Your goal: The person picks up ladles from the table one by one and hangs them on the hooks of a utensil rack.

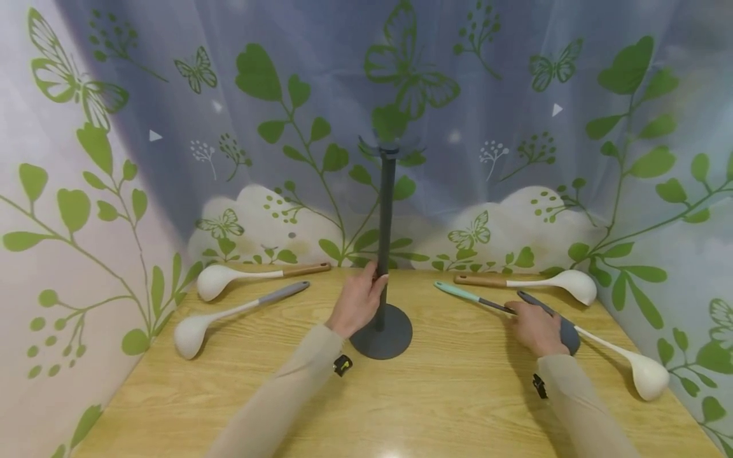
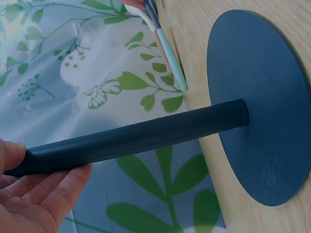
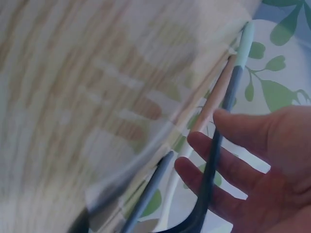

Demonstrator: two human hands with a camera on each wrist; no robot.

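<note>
At the table's middle: the dark stand (image 1: 387, 216) is upright, its round base (image 1: 401, 337) flat on the wood table (image 1: 435, 407).
Left hand (image 1: 356, 302): closed round the pole's lower part, thumb on one side and fingers on the other.
Right hand (image 1: 537, 327): well apart from the left, lightly pinching the dark shaft of the mint-handled ladle (image 1: 495, 305), thumb against it and the fairly straight fingers behind.
Dark bowl (image 1: 569, 337): the mint-handled ladle's own, partly hidden by the right hand.
Navy-handled ladle (image 1: 649, 376): passes beside that bowl, its handle partly covered by the right hand.
Brown-handled ladle (image 1: 529, 284): behind, along the table's back edge.
Left-side ladles: a wood-handled ladle (image 1: 263, 275) and, nearer, a grey-handled ladle (image 1: 237, 309).
Head view alone: the hooks (image 1: 392, 151) topping the pole.
Left wrist view alone: the joint where pole meets base, unobstructed.
Right wrist view alone: the right hand's thumb and fingertips around the shaft, which the head view mostly hides.
</note>
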